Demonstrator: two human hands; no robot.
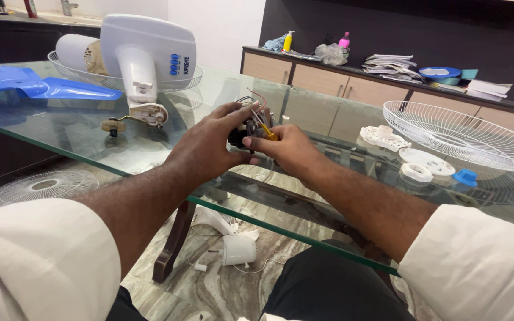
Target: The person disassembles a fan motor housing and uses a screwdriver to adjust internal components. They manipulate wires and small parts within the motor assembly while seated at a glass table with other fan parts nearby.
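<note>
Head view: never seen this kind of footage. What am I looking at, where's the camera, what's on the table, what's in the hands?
There is no machine here. It is one picture from a camera worn on a person's head, looking down at their own two bare hands over a glass table.

The left hand and right hand together hold a small dark motor part with thin coloured wires. The right hand also pinches a small yellow-handled tool against it.

On the table lie pieces of a fan taken apart: a white fan body in a wire guard, blue blades, another white wire guard, white plastic parts and a small blue cap. A third guard lies on the floor below.
</note>
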